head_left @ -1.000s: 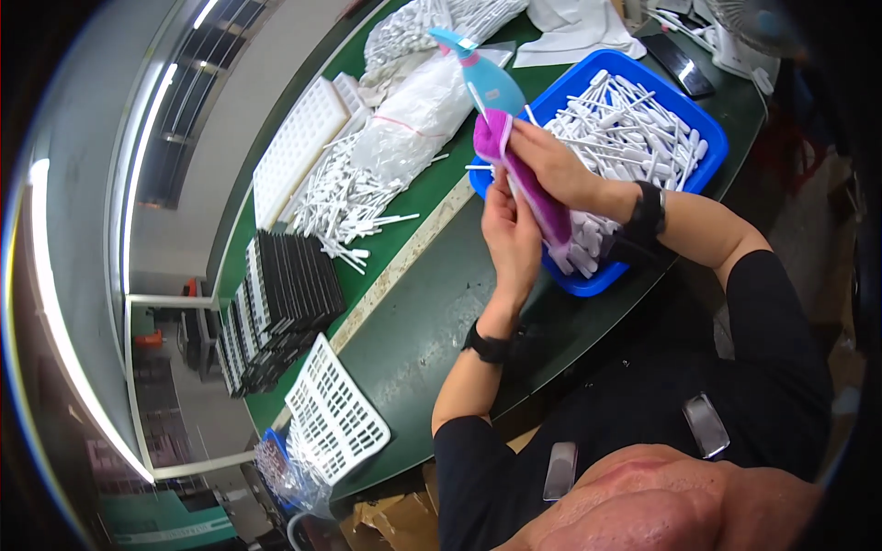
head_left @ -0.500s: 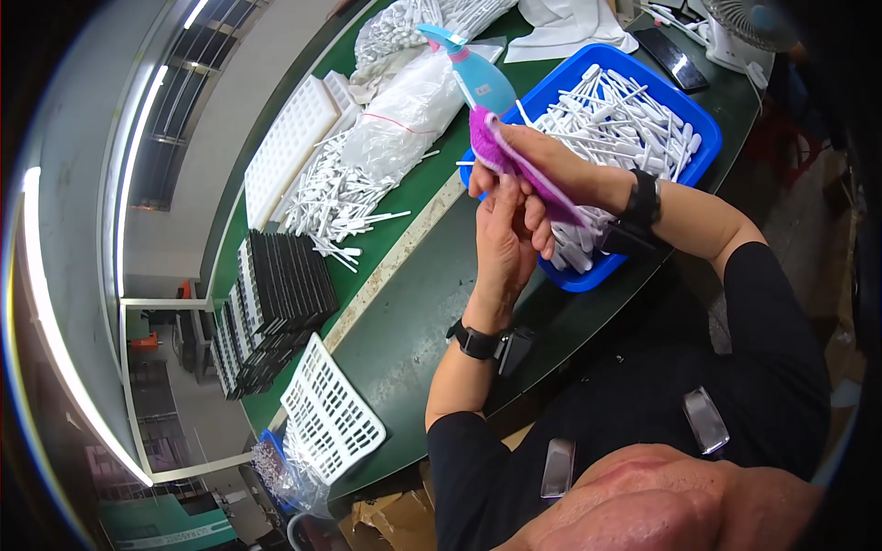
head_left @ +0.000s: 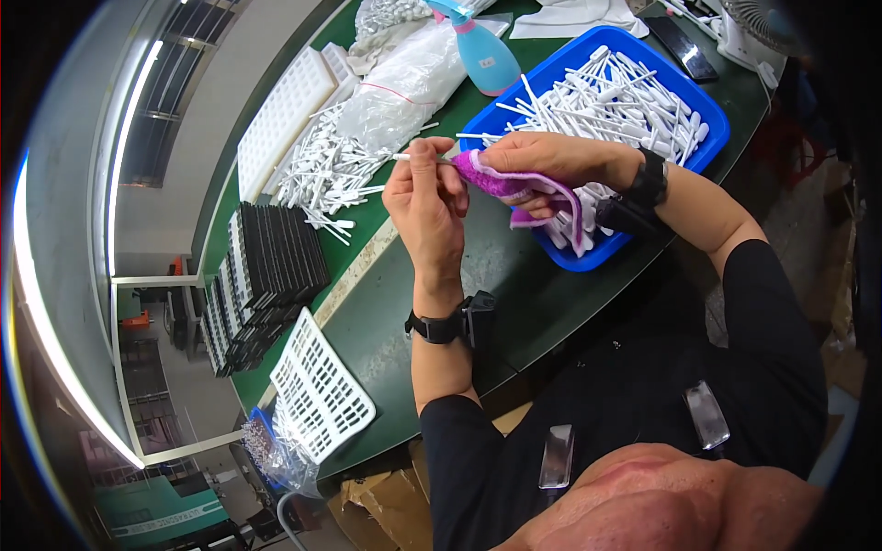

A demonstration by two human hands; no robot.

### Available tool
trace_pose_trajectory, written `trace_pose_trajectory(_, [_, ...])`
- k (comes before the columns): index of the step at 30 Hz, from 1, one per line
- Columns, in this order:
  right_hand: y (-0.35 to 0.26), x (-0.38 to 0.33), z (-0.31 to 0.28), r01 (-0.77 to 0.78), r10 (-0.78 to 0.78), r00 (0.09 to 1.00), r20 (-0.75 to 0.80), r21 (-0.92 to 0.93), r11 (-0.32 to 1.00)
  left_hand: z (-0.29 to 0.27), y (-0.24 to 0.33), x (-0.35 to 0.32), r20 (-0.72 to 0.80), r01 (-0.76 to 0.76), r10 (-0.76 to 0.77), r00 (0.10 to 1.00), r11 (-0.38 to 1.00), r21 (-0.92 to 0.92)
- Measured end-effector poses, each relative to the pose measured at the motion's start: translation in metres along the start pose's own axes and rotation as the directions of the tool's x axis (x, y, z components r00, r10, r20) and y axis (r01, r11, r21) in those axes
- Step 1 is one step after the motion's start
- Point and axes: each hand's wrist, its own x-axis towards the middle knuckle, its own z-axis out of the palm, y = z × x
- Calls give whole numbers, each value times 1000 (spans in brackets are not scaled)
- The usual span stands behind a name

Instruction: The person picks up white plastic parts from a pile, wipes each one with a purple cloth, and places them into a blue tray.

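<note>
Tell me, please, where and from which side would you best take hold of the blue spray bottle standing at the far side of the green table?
Grip the spray bottle around its narrower upper body, just under the trigger head, coming from the near side. It stands upright and widens toward the base. The clear bag crowds its left and the blue bin its right.

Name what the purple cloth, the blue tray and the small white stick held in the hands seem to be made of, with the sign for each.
Purple cloth: soft fabric, likely microfibre; it drapes and folds, with a fuzzy matte surface.
Blue tray: probably moulded plastic; rigid rim, even colour, slight gloss.
White stick: seemingly plastic; thin, smooth, uniform white, though too small to be sure.
</note>
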Motion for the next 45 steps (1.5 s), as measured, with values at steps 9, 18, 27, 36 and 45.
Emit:
trace_pose_trajectory(9, [-10,-2,3,75,-172,971,-166,-472,878,-5,1,4,-207,-20,32,978,998,61])
trace_pose_trajectory(18, [-24,-24,29,-25,-478,876,-64,-996,87,0,10,-5,-295,-21,-37,955,981,-191])
trace_pose_trajectory(27, [-46,-90,23,240,-647,762,19,-937,256,19,-4,-11,102,146,-114,988,902,-406])
trace_pose_trajectory(36, [-48,-147,-66,-434,-840,538,-75,-879,-200,-8,-73,29,412,-444,166,896,324,835])
trace_pose_trajectory(45, [-36,-154,-82,-664,-678,609,-411,-733,-152,55,-131,-1,477,-472,6,879,162,867])
